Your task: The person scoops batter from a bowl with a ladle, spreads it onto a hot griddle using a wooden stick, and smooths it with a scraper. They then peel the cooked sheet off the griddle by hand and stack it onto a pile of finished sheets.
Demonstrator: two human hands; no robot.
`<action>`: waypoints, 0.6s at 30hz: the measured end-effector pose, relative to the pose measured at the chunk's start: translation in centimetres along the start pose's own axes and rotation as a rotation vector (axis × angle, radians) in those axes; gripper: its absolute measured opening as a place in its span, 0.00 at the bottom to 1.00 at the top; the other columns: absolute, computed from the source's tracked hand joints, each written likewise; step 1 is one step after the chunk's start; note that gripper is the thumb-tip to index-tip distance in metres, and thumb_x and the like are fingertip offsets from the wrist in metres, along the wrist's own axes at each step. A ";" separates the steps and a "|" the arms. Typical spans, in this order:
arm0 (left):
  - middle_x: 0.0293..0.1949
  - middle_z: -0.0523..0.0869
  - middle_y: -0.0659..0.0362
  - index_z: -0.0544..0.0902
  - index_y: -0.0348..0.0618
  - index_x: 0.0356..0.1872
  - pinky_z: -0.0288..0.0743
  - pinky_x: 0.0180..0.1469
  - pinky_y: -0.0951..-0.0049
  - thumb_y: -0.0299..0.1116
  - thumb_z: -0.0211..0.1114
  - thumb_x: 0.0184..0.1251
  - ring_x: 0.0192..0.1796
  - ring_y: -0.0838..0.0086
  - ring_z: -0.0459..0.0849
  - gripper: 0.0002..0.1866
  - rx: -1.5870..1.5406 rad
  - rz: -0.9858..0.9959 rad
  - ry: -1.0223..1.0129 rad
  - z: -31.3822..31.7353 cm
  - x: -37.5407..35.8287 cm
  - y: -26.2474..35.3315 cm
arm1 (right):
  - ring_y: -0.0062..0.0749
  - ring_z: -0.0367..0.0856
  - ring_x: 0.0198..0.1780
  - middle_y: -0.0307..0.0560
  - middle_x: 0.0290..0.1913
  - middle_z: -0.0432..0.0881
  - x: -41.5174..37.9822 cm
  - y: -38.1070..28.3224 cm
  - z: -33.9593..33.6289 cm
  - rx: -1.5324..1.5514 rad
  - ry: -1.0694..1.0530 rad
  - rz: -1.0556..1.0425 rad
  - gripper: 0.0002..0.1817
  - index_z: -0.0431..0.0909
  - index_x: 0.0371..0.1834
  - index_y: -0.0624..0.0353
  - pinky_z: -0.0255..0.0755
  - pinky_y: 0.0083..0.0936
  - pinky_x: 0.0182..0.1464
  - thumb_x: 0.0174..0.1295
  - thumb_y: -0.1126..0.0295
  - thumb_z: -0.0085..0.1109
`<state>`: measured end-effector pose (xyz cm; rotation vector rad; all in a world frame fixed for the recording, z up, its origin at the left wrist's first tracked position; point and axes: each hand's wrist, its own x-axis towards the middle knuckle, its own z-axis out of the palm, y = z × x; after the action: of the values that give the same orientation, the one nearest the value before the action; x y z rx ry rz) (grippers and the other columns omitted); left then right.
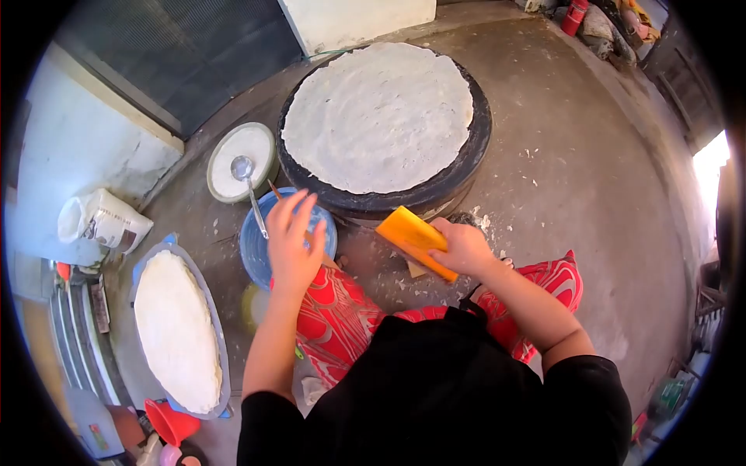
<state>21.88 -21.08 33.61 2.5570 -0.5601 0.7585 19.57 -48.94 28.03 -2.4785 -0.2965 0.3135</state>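
Far left: a white sack (105,221) slumps against the wall, and just below it a grey tray (203,299) carries a stack of thin white flatbreads (177,330). A red funnel-like cup (169,423) sits at the tray's lower end.

Next over: a white basin of batter (241,161), with a metal ladle (247,180) whose bowl rests in it — the handle runs down across the blue bucket (256,252).

Left hand (294,241) is over the blue bucket, fingers spread and loosely curled, reaching down into it. It seems to touch a thin wooden stick (273,190) there, but I can't tell whether it actually grips it.

Centre: a round black griddle (466,155) on the concrete floor (590,179), covered almost edge to edge by a thin white sheet of batter (378,116).

Right hand (465,248) is closed around one end of an orange scraper (413,239) — firm hold, with the free end pointing up-left and just short of the griddle's near rim. The scraper is tilted and clear of the batter sheet.

Below the hands: red patterned trousers (342,314).
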 end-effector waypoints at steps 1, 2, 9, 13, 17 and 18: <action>0.50 0.74 0.56 0.76 0.39 0.47 0.68 0.51 0.62 0.25 0.66 0.46 0.53 0.58 0.70 0.22 -0.015 0.055 -0.042 1.6 1.1 -0.3 | 0.47 0.79 0.36 0.54 0.31 0.80 -0.3 0.2 -0.5 0.004 -0.007 -0.006 0.21 0.71 0.46 0.52 0.72 0.38 0.38 0.47 0.60 0.59; 0.50 0.75 0.56 0.76 0.39 0.47 0.68 0.51 0.61 0.26 0.67 0.44 0.53 0.58 0.70 0.23 -0.056 0.070 -0.112 3.7 1.9 -0.9 | 0.47 0.80 0.36 0.53 0.32 0.80 -0.5 0.4 -0.9 -0.038 -0.043 -0.039 0.22 0.71 0.47 0.52 0.72 0.38 0.38 0.47 0.61 0.59; 0.49 0.75 0.59 0.77 0.43 0.46 0.71 0.49 0.63 0.26 0.61 0.47 0.52 0.62 0.71 0.20 0.287 0.177 -0.481 15.4 2.5 -3.5 | 0.48 0.79 0.36 0.53 0.32 0.80 -0.6 1.8 0.3 -0.047 -0.060 -0.077 0.20 0.71 0.45 0.53 0.72 0.38 0.38 0.48 0.61 0.60; 0.38 0.78 0.58 0.78 0.42 0.31 0.73 0.41 0.64 0.26 0.58 0.48 0.45 0.63 0.74 0.07 0.252 0.129 -0.431 16.5 3.4 -4.9 | 0.46 0.79 0.34 0.50 0.30 0.80 -0.7 1.4 0.2 -0.072 -0.040 -0.091 0.18 0.74 0.44 0.52 0.72 0.38 0.36 0.48 0.65 0.57; 0.28 0.78 0.52 0.77 0.40 0.23 0.72 0.36 0.60 0.27 0.57 0.51 0.38 0.57 0.76 0.03 0.068 0.068 -0.187 16.6 7.1 -5.9 | 0.48 0.78 0.32 0.51 0.27 0.79 -0.6 1.6 0.4 -0.053 -0.017 -0.134 0.17 0.71 0.41 0.54 0.71 0.39 0.34 0.48 0.64 0.59; 0.28 0.78 0.51 0.77 0.40 0.24 0.72 0.37 0.59 0.27 0.57 0.51 0.36 0.55 0.76 0.03 0.038 0.046 -0.172 16.3 8.4 -6.0 | 0.48 0.78 0.32 0.50 0.27 0.79 -0.5 1.5 0.4 -0.075 -0.028 -0.137 0.16 0.71 0.41 0.54 0.71 0.40 0.33 0.47 0.64 0.58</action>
<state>38.02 -26.25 24.37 2.6700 -0.6661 0.5723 19.15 -50.05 26.88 -2.5130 -0.4961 0.2850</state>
